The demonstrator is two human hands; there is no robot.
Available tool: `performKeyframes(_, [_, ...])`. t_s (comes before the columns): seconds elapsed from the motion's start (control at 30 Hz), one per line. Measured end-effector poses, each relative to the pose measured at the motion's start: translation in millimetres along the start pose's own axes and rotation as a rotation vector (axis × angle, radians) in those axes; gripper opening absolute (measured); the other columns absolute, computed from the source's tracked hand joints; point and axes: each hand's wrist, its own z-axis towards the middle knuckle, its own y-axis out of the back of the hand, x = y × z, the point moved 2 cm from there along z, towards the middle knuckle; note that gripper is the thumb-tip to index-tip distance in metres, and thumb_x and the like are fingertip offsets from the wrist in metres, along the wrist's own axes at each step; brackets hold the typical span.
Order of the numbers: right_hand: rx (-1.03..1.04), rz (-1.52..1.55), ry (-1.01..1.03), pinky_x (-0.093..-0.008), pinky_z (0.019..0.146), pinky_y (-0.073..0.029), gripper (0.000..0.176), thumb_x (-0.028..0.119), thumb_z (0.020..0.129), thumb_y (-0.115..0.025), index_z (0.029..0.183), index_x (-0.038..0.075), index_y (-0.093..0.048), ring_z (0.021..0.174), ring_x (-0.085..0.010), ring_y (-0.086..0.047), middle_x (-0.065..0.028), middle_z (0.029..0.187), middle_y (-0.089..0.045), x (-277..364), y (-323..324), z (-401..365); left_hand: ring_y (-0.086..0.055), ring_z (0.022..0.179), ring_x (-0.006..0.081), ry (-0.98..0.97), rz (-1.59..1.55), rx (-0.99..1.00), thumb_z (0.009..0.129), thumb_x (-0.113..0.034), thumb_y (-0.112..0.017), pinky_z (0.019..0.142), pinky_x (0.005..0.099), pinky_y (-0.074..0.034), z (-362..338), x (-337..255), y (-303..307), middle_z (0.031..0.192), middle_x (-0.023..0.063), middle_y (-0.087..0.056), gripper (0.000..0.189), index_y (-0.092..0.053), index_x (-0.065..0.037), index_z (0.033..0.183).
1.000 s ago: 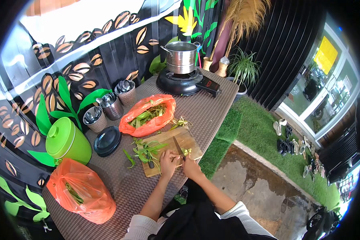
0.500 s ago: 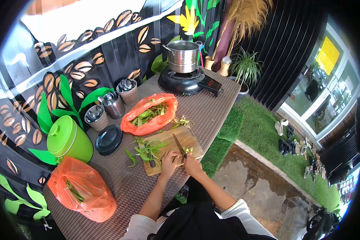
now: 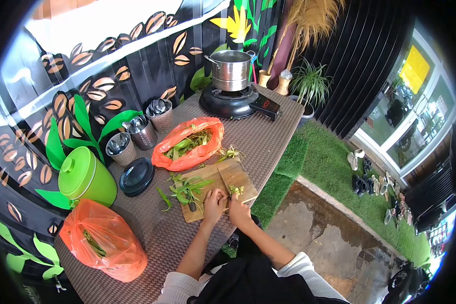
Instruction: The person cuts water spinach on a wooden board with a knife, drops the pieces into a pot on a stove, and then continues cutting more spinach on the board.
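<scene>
My right hand is closed round the handle of a knife, its blade pointing away from me over the wooden cutting board. Close beside it, my left hand presses its bent fingers onto leafy greens on the board. Small chopped pieces lie to the right of the blade. The stems under my left fingers are mostly hidden. Trimmed root ends rest just beyond the board, near an open orange plastic bag filled with more greens.
A metal pot stands on a black portable stove at the table's far end. Left of the board are black plates, cutlery holders, a green lidded container and a second orange bag. The table has a right edge beside the board.
My right hand and the knife have shifted slightly left, closer to my left hand. More of the chopped pieces show now. My left hand stays on the greens.
</scene>
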Motion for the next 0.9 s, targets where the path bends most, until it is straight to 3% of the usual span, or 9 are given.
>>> performKeyframes(0.17, [0.085,0.045,0.084,-0.0517,0.071,-0.052,0.032,0.027,0.093,-0.046,0.108,-0.002,-0.039,0.083,-0.0459,-0.063,-0.0285,0.087,-0.063,-10,12,5,-0.064,0.075,0.0207,0.108,-0.193,-0.043,0.077,0.006,-0.063,0.065,0.0300,-0.049,-1,11,-6,0.082,0.0124,-0.059,0.015,-0.052,0.002,0.087])
performKeyframes(0.3, [-0.036,0.036,0.005,-0.0529,0.072,-0.052,0.031,0.025,0.092,-0.047,0.107,-0.001,-0.040,0.083,-0.0463,-0.063,-0.0291,0.087,-0.063,0,-1,-12,-0.063,0.074,0.0247,0.056,-0.118,-0.030,0.079,0.006,-0.062,0.064,0.0340,-0.049,0,15,-5,0.084,0.0150,-0.057,0.014,-0.051,0.002,0.086])
performKeyframes(0.4, [-0.036,0.127,0.009,-0.0542,0.075,-0.051,0.029,0.022,0.092,-0.047,0.107,-0.002,-0.041,0.086,-0.0471,-0.062,-0.0297,0.087,-0.063,1,2,-1,-0.065,0.072,0.0183,0.057,-0.049,-0.029,0.076,0.008,-0.065,0.062,0.0281,-0.050,-2,14,-5,0.081,0.0118,-0.058,0.017,-0.050,0.002,0.082])
performKeyframes(0.47, [0.012,0.116,0.018,-0.0540,0.075,-0.051,0.029,0.022,0.092,-0.047,0.107,-0.002,-0.041,0.086,-0.0468,-0.063,-0.0299,0.087,-0.063,-2,8,9,-0.066,0.074,0.0177,0.152,-0.288,-0.090,0.074,0.010,-0.067,0.063,0.0273,-0.050,0,15,-8,0.080,0.0106,-0.058,0.022,-0.048,0.001,0.079])
performKeyframes(0.57, [0.074,0.087,0.056,-0.0535,0.075,-0.051,0.030,0.023,0.092,-0.047,0.108,-0.002,-0.041,0.086,-0.0462,-0.063,-0.0304,0.088,-0.063,-1,14,4,-0.066,0.075,0.0174,0.099,-0.163,-0.129,0.071,0.011,-0.069,0.065,0.0272,-0.051,0,37,-15,0.080,0.0101,-0.059,0.026,-0.046,0.000,0.079])
performKeyframes(0.67, [0.047,0.059,0.009,-0.0538,0.075,-0.050,0.031,0.023,0.092,-0.047,0.109,-0.003,-0.041,0.086,-0.0461,-0.063,-0.0305,0.089,-0.063,1,9,-7,-0.066,0.076,0.0178,0.163,-0.250,-0.108,0.070,0.011,-0.070,0.065,0.0280,-0.051,1,16,-6,0.078,0.0107,-0.060,0.028,-0.046,0.000,0.080])
performKeyframes(0.77, [0.065,0.067,-0.051,-0.0536,0.074,-0.051,0.033,0.024,0.092,-0.048,0.109,-0.003,-0.041,0.086,-0.0464,-0.063,-0.0301,0.089,-0.063,6,6,-11,-0.066,0.077,0.0193,0.107,-0.173,-0.091,0.070,0.010,-0.070,0.066,0.0288,-0.050,2,15,-3,0.077,0.0112,-0.061,0.027,-0.047,0.000,0.081])
performKeyframes(0.9, [0.046,0.015,0.040,-0.0491,0.073,-0.053,0.030,0.015,0.089,-0.049,0.111,-0.003,-0.039,0.088,-0.0408,-0.066,-0.0290,0.090,-0.064,-1,7,8,-0.066,0.078,0.0207,0.040,-0.111,-0.082,0.072,0.009,-0.069,0.066,0.0290,-0.049,0,18,-3,0.076,0.0112,-0.062,0.025,-0.047,0.000,0.082])
